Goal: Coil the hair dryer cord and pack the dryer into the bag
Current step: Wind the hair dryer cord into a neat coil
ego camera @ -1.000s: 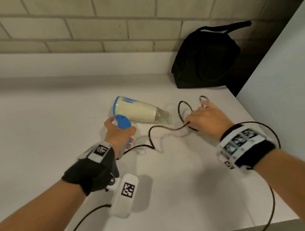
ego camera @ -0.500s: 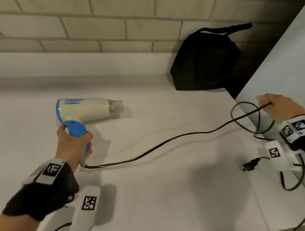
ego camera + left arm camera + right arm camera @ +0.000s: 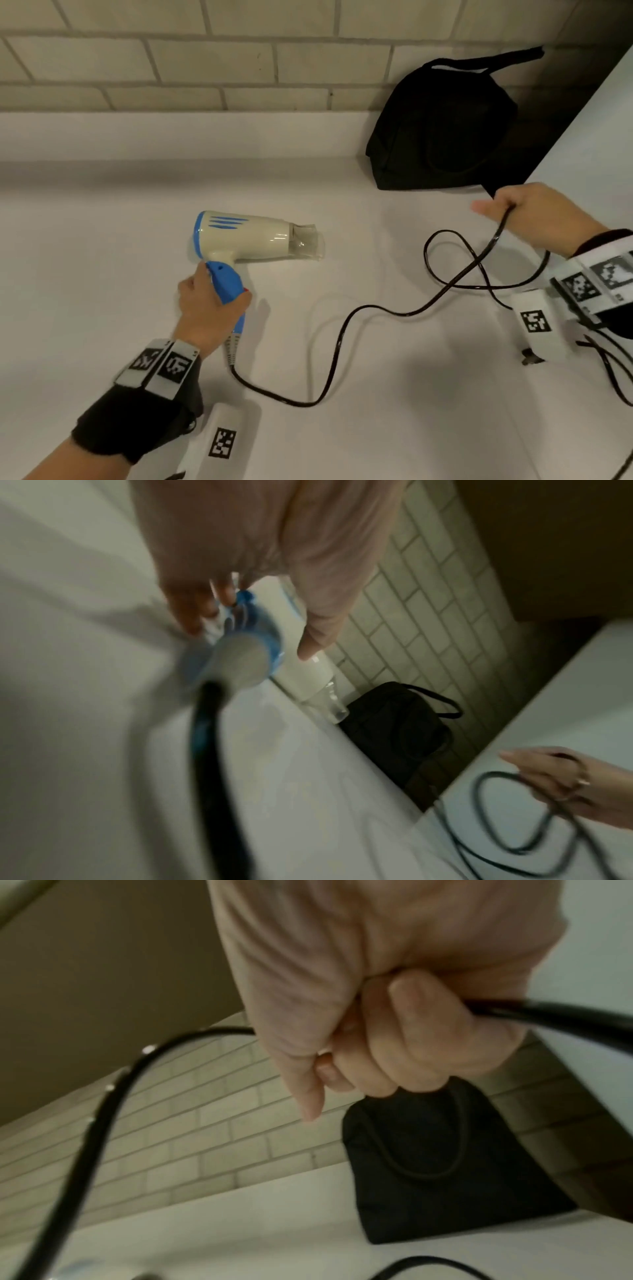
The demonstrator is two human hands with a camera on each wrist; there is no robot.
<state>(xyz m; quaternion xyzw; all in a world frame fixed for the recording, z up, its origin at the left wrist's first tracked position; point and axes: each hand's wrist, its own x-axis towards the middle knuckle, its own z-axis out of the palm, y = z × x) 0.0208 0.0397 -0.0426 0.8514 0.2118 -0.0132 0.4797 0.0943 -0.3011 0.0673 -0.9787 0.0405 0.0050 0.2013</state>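
Note:
A cream hair dryer [image 3: 250, 238] with a blue handle [image 3: 226, 284] is at the counter's middle, nozzle pointing right. My left hand [image 3: 209, 308] grips the blue handle [image 3: 250, 623]. The black cord [image 3: 342, 329] runs from the handle's end, sags across the counter and rises in loops [image 3: 455, 260] to my right hand [image 3: 534, 216]. That hand grips the cord [image 3: 548, 1015] in a fist, thumb pointing out. The plug [image 3: 529, 359] hangs below the right wrist. The black bag [image 3: 442, 130] stands against the tiled wall at the back right [image 3: 397, 731] [image 3: 438, 1172].
A white countertop [image 3: 102, 274] runs under everything, with a low white backsplash [image 3: 171, 133] and tiled wall [image 3: 171, 61] behind. A pale upright panel [image 3: 596, 137] closes off the right side next to the bag. The counter's front edge lies at the lower right.
The hands first pulled apart, drawing the cord taut. Now the dryer has come back right toward the middle, and the cord hangs slack, with loops gathered at the right hand.

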